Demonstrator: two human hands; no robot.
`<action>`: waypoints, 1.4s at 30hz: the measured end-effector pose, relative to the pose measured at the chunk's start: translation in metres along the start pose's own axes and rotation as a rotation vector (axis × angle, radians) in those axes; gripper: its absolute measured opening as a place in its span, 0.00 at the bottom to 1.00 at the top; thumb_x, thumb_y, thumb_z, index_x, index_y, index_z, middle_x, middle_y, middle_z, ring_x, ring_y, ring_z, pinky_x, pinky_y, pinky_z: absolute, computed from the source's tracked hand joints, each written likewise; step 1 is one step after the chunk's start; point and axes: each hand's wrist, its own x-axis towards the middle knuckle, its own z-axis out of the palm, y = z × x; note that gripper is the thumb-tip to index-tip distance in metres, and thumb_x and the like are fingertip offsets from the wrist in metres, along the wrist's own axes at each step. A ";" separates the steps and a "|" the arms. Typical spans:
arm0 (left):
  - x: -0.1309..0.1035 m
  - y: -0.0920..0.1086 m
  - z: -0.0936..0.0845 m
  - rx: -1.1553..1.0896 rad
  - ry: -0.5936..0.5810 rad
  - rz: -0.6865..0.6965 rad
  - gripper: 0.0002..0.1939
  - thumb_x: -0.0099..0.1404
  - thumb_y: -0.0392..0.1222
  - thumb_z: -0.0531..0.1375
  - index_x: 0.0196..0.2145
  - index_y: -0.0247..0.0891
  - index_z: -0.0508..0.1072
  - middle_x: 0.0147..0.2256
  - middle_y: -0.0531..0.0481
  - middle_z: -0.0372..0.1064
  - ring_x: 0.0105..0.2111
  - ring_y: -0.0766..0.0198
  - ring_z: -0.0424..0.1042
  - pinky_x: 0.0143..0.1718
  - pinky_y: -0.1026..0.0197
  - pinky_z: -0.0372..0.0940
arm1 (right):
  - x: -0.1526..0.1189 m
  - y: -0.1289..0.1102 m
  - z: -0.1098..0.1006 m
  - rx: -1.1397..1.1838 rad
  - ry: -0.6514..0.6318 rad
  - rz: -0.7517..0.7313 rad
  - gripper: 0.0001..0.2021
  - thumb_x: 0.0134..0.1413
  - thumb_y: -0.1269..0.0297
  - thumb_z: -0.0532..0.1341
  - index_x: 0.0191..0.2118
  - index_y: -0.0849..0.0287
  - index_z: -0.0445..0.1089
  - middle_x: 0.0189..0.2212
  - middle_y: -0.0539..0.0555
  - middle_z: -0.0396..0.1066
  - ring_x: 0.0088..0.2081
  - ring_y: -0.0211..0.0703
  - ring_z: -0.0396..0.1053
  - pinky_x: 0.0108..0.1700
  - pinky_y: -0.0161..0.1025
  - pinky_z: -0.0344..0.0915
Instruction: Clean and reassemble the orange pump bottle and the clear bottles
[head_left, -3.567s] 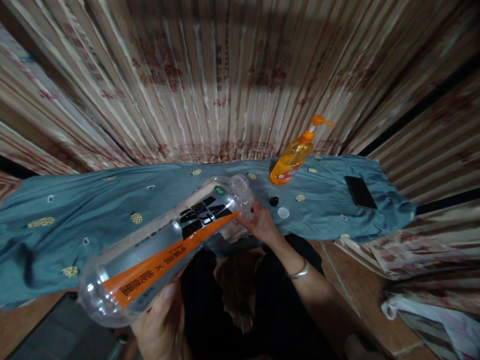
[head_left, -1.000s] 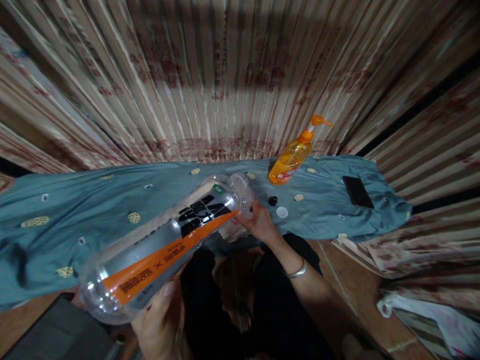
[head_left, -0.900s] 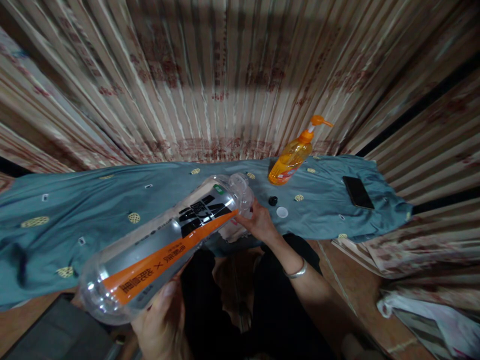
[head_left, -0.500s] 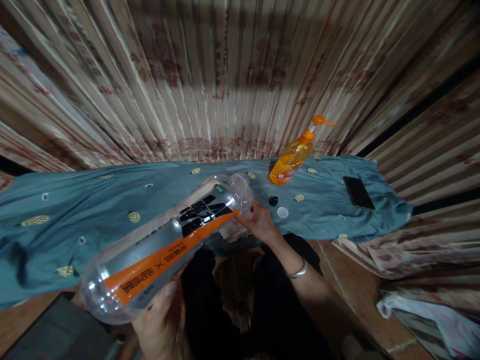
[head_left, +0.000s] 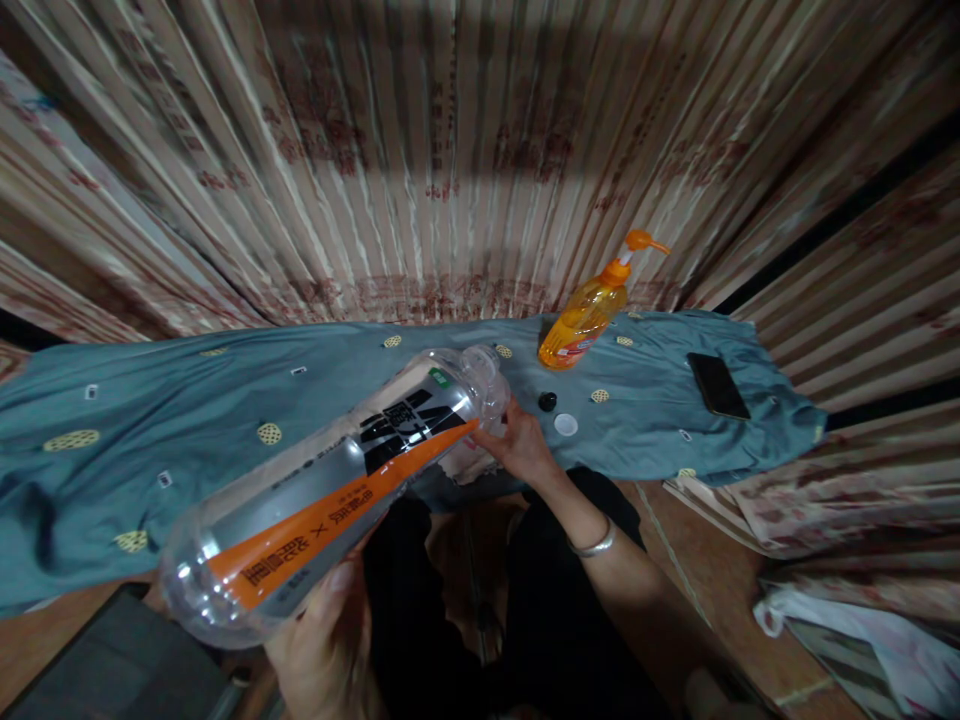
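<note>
A large clear plastic bottle with a silver, black and orange label lies slantwise across the view, base toward the lower left. My left hand grips it from below near the base, thumb on its side. At the other end my right hand, wearing a silver bangle, closes on the clear neck end. Its fingertips are partly hidden behind the plastic. A pale, crumpled-looking thing shows just below the neck end; its kind is unclear. Right of my right hand lie a small black cap and a white disc-like cap.
An orange pump bottle stands toward the back of the cloth-covered table. A dark phone lies at the right. Patterned curtains hang behind. A dark box-like object is at the lower left, and a pale bag at the lower right.
</note>
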 end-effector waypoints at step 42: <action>0.000 0.003 0.004 0.017 -0.010 0.024 0.31 0.38 0.50 0.90 0.41 0.48 0.89 0.60 0.48 0.85 0.73 0.32 0.73 0.75 0.21 0.69 | 0.000 0.007 0.004 0.017 0.022 0.023 0.28 0.59 0.60 0.79 0.63 0.56 0.79 0.44 0.57 0.90 0.46 0.61 0.90 0.49 0.51 0.86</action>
